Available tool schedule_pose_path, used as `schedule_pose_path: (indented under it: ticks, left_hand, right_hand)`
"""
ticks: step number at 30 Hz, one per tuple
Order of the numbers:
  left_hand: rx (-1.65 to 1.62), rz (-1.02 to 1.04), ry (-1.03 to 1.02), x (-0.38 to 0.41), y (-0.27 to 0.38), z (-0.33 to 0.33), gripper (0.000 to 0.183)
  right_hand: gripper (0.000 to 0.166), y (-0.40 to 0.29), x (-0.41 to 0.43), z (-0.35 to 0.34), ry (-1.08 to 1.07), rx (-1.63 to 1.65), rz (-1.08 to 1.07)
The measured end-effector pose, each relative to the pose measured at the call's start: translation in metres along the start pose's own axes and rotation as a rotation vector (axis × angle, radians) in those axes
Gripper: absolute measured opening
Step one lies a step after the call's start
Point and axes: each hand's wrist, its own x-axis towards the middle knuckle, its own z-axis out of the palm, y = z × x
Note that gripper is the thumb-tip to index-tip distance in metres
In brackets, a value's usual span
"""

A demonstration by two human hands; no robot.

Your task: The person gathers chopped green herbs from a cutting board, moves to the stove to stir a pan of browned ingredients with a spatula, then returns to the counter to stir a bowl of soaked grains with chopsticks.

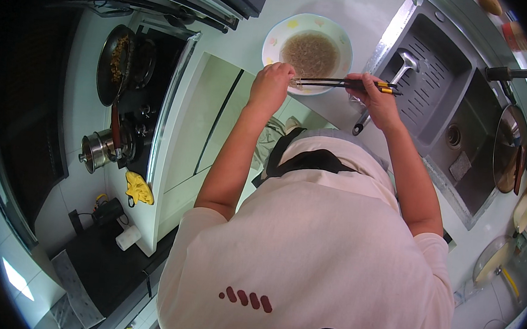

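A large white bowl [269,41] with a colored pattern on its inner wall stands on the counter before me. Thin translucent noodles [312,53] lie in cloudy liquid inside it. My right hand [372,96], at the bowl's right side, grips a pair of black chopsticks [326,82] with yellow bands. They lie level across the near part of the bowl, tips pointing left. At the near left rim, the fingertips of my left hand [271,85] are pinched together by the chopstick tips, on a few pale strands. My own fingers partly hide that contact.
A metal ladle [403,69] with a black handle leans over the edge of the grey double sink [427,89] at right. A lidded pan [509,149] stands beyond the sink. On the left, the black stove [163,61] bears a frying pan [106,78] with browned food and a steel pot [97,148].
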Motion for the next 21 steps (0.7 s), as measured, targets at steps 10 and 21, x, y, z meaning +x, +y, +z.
schedule_pose_path:
  ticks: [10,21]
  left_hand:
    - [-0.326,-0.246,0.077,0.004,0.003,0.001,0.009]
    - [-0.280,-0.123,0.195,0.007,0.000,0.002,0.013]
  right_hand:
    - [0.045,0.001,-0.001,-0.002,0.066,0.049,-0.015]
    - [0.030,-0.012,-0.004,0.010,0.103,-0.295,-0.395]
